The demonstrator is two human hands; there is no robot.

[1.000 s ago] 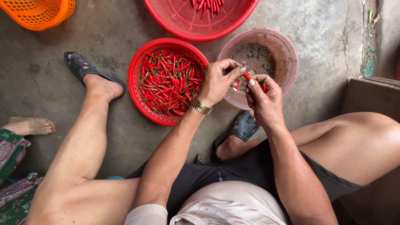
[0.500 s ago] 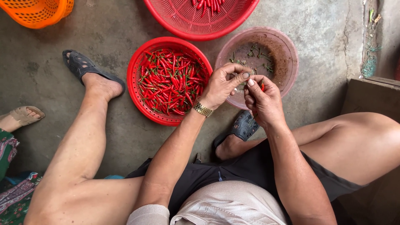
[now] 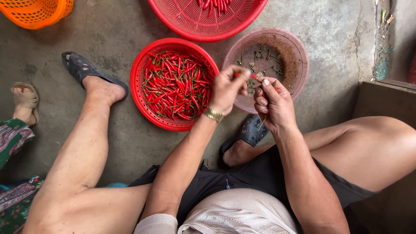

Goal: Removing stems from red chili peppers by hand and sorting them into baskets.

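small red chili [image 3: 252,76] pinched between both hands above the pink bowl's [image 3: 299,52] near rim

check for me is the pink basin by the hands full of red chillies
No, the pink basin holds only scattered green stems on its bottom, while the red chillies are piled in the small red basket beside it.

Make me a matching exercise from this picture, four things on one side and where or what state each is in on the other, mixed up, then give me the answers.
Things:
1. red basket
2. pink bowl
3. orange basket
4. gold watch

Descriptions:
A. top left corner, cut off by the frame
B. on the left wrist
C. full of red chillies
D. holds only green stems

Pairs: 1-C, 2-D, 3-A, 4-B
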